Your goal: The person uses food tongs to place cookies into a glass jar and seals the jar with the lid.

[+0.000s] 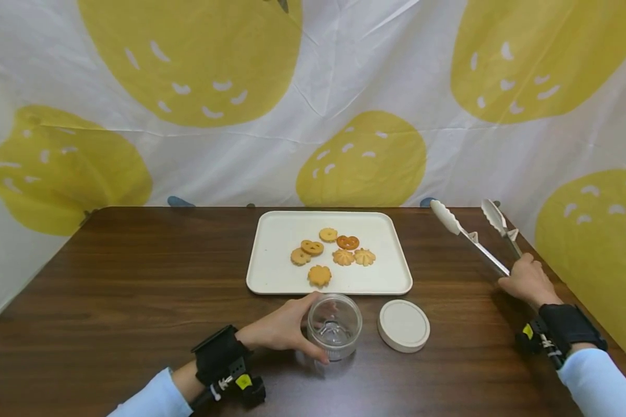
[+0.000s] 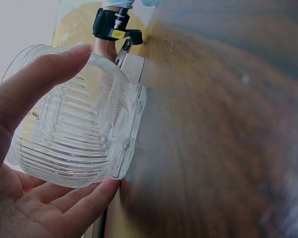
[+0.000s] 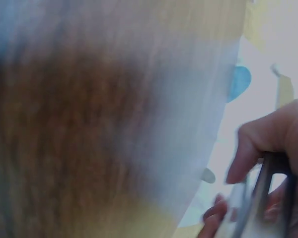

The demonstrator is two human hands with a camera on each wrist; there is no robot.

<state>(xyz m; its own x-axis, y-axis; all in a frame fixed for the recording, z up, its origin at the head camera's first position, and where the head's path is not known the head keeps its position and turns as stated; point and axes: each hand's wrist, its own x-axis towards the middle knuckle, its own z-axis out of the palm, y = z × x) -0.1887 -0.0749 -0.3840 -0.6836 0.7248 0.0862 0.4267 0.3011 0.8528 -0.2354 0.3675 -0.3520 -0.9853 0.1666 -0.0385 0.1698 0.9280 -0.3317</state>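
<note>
One lid [image 1: 404, 324] lies between jar [image 1: 335, 327] and tongs [image 1: 446, 219].

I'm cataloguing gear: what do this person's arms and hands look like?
The left hand and right hand are bare. Each has a wide black wrist cuff carrying a small black device with a yellow label; light-blue fabric sleeves end before the cuffs.

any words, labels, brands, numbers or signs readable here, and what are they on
No readable text anywhere.
Left wrist's yellow tag: too small to read.
Right wrist's yellow tag: too small to read.
Dark mark on or through the glass jar: too small to read.
</note>
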